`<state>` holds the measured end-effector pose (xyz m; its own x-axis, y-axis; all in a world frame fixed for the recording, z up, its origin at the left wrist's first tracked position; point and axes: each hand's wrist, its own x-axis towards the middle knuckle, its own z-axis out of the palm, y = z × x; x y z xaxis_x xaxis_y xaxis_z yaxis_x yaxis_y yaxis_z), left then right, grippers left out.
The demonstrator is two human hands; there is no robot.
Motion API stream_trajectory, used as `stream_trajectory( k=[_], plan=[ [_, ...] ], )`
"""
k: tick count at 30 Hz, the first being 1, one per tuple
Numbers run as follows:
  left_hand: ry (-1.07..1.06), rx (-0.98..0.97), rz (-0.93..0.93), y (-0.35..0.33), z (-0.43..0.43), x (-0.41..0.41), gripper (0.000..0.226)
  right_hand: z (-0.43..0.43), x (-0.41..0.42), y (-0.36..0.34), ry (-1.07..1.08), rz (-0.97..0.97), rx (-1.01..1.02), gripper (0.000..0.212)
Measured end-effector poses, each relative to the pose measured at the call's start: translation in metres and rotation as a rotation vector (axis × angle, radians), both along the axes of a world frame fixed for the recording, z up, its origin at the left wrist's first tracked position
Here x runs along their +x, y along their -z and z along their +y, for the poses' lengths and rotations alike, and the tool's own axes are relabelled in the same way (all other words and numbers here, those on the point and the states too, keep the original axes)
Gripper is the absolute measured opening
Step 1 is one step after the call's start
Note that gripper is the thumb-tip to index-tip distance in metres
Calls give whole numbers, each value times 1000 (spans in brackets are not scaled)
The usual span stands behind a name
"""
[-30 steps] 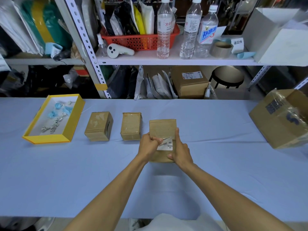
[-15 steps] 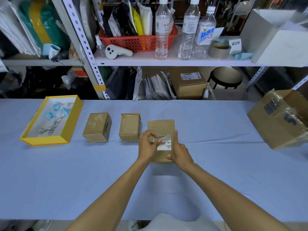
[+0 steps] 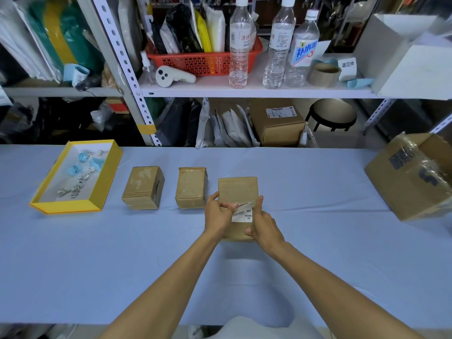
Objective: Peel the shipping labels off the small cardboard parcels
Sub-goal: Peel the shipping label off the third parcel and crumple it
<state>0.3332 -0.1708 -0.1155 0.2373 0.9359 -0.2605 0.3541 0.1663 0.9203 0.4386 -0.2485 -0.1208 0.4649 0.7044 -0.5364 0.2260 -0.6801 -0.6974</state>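
**Small parcel in hand, label partly lifted**

- Held parcel (image 3: pixel 237 190): small, brown cardboard. It sits mid-table (image 3: pixel 318 253), closer to the far edge than the near one. Whether its underside touches the cloth cannot be told.
- Shipping label (image 3: pixel 242 214): white, printed with a barcode and "MX". It is on the near half of the held parcel's top face, and its left part is raised off the cardboard.
- Left hand (image 3: pixel 218 214): thumb and forefinger pinch the raised left edge of the shipping label.
- Right hand (image 3: pixel 265 227): the thumb lies straight along the parcel's right side. The fingers curl round the parcel's near right corner and grip it.
- Left parcel (image 3: pixel 143 188) and middle parcel (image 3: pixel 191 187): both have scuffed brown tops. They stand in a row to the left of the held parcel, apart from each other.
- Yellow tray (image 3: pixel 65 208): toward the far left corner of the table, holding crumpled blue and white scraps (image 3: pixel 80 167).
- Large carton (image 3: pixel 413 189): at the right edge of the table, partly covered in clear film.
- Shelf (image 3: pixel 244 90): behind the far edge of the table, carrying clear bottles (image 3: pixel 241 45) and a red basket (image 3: pixel 203 63).
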Motion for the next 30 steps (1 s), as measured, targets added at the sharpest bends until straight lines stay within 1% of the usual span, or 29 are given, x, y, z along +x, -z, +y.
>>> stream_trajectory(
  k=[4,6,7,9,11,12,15,16,17,18,19,21,23,24,26,27,28,30],
  plan=[
    [-42,-52,-49,-1,-2,4,24,-3,-1,-4,18,33,6,78],
    [-48,-74,-77,-1,-2,5,31,-6,-1,-7,-88,-56,8,69],
    [-52,-81,-80,-2,-3,5,32,-7,-2,-7,-140,-108,6,72],
    [-58,-106,-79,-3,-3,3,30,-9,0,-4,-187,-149,13,83],
    [-55,-130,-85,-4,-4,2,33,-9,1,-3,-213,-191,1,87],
    [-54,-143,-88,-6,-4,2,36,-8,2,-3,-212,-202,4,85],
    [-32,-170,-96,-10,-6,2,46,-8,1,-2,-114,-123,48,64],
    [-40,-181,-96,-12,-7,2,45,-8,1,-2,-109,-110,54,59],
    [-50,-198,-113,-15,-6,2,36,-8,3,0,-97,-102,50,55],
    [-61,-212,-138,-18,-6,2,22,-8,5,1,-82,-88,50,54],
    [-72,-238,-158,-21,-4,3,15,-9,6,2,-68,-85,45,54],
    [-59,-228,-169,-22,0,6,8,-12,7,0,-117,-142,40,53],
    [-25,-179,-146,-16,3,8,21,-14,6,0,-184,-168,70,57],
    [-18,-168,-134,-14,3,9,26,-15,6,-3,-180,-152,74,57],
    [-5,-138,-91,-11,2,8,32,-13,6,-5,-117,-121,71,53],
    [-7,-122,-82,-10,3,6,31,-12,6,-6,-92,-110,63,54],
    [-13,-123,-92,-12,2,5,27,-11,7,-6,-104,-114,50,61],
    [-26,-146,-140,-17,1,1,13,-12,6,-7,-207,-177,25,89]
  ],
)
